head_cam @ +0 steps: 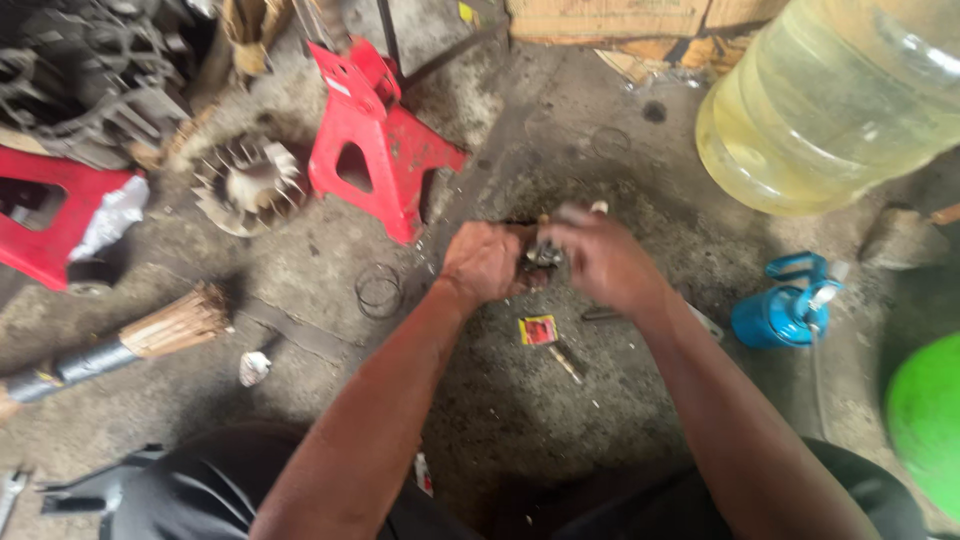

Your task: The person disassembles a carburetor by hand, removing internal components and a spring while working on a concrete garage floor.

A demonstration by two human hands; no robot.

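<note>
Floor: stained, oily concrete (300, 260) fills the frame, strewn with scraps.
Water jug: a big clear bottle (840, 100) of yellowish liquid lies tilted in the upper right corner.
Engine casing: dark, greasy metal housing (90, 70) in the upper left corner.
Jack stand: a red steel stand (385, 140) lies upper centre-left, well apart from the hands.
Second red stand: another red piece (45, 215) at the left edge, a crumpled grey rag resting on it.
Green tub: a bright green rounded object (925, 420) at the lower right edge, cut off by the frame.
Cooling fan: a round, finned metal wheel (250, 185) just left of the jack stand.
Brush: a stiff bristle brush with a taped handle (130, 345) at centre left.
Blue can: a small blue container (785, 305) right of the hands, near the right forearm.
Left hand: the left hand (485, 262) at frame centre, fingers curled tightly closed around one side of the small part, knuckles up.
Right hand: the right hand (600, 258) touching the same part from the other side; fingers bunched together, blurred, so their exact grip cannot be told.
Small part: a dark metal piece (543, 252) held between both hands above the floor, mostly hidden by them.
Wire ring: a thin ring (378, 290) on the floor left of the left hand.
Packet: a small red-and-yellow sachet (538, 330) on the floor just below the hands.
</note>
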